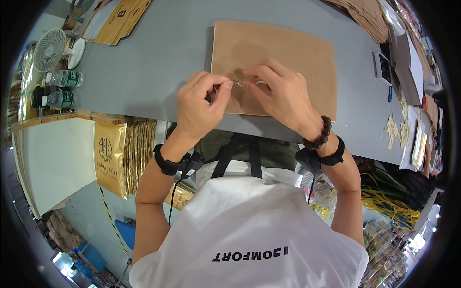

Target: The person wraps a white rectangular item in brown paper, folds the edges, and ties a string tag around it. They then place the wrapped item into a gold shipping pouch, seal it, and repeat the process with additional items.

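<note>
A brown folded cloth or bag (288, 43) lies flat on the grey table (144, 72). Above its left part, my left hand (205, 100) pinches one end of a thin, pale string or cord (236, 83) between thumb and index finger. My right hand (284, 93) is close by on the right, its thumb and fingers curled around a pale bit of the same string or a small tag; the fingers hide most of it, so I cannot tell whether they grip it. Dark beads and a black strap circle my right wrist, and another black strap is on my left.
A white fan (50, 50) and two water bottles (68, 78) stand at the left. Gold printed bags (117, 21) lie at the back left. Brown bags (363, 18), a small dark box (382, 68) and several pale tags (392, 129) are on the right.
</note>
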`<state>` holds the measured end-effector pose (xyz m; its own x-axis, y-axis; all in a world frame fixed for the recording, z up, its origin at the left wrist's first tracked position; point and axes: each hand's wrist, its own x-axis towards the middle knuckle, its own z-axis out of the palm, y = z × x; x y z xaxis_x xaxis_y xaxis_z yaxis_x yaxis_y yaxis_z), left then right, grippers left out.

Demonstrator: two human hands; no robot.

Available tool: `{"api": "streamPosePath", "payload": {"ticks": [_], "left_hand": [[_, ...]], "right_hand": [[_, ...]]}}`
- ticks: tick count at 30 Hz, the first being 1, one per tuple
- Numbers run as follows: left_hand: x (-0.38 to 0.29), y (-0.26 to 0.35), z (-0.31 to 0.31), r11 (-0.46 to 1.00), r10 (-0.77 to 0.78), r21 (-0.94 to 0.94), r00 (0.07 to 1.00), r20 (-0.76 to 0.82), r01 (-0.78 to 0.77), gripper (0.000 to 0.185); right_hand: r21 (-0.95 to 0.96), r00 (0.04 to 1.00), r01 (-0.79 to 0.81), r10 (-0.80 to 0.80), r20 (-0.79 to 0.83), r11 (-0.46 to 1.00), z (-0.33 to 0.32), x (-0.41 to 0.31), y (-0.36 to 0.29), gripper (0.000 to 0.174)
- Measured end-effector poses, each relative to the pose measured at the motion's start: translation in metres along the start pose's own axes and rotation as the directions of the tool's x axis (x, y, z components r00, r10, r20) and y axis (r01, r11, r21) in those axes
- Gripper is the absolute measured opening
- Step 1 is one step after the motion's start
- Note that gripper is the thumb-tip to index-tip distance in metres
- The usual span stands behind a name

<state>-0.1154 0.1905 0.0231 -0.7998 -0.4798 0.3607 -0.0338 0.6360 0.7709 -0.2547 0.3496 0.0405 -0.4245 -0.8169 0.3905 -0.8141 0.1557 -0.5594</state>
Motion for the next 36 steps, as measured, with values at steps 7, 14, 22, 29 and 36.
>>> {"api": "streamPosePath", "payload": {"ticks": [7,14,22,29,36], "left_hand": [[-0.007,0.002,-0.014,0.773,-0.397,-0.434,0.886,0.238,0.463,0.012],[-0.018,-0.024,-0.043,0.996,0.086,-0.013,0.977,0.195,-0.085,0.015],[-0.032,-0.039,-0.037,0.984,0.176,-0.023,0.963,0.205,-0.175,0.012],[-0.025,-0.035,-0.032,0.998,0.046,-0.042,0.968,0.248,-0.037,0.008],[-0.029,-0.034,-0.032,0.916,-0.260,-0.258,0.944,0.203,0.308,0.008]], "right_hand": [[-0.185,0.933,0.333,-0.352,-0.079,0.925,0.010,-0.007,-0.007,0.018],[0.285,0.989,-0.113,0.079,0.128,0.952,0.013,-0.007,-0.009,0.009],[0.330,0.955,-0.112,0.010,0.295,0.937,0.027,0.005,-0.003,0.007],[0.266,0.944,0.019,-0.104,0.312,0.964,0.036,0.007,-0.004,0.011],[0.308,0.957,-0.063,-0.030,0.290,0.949,0.043,0.008,-0.003,0.008]]}}
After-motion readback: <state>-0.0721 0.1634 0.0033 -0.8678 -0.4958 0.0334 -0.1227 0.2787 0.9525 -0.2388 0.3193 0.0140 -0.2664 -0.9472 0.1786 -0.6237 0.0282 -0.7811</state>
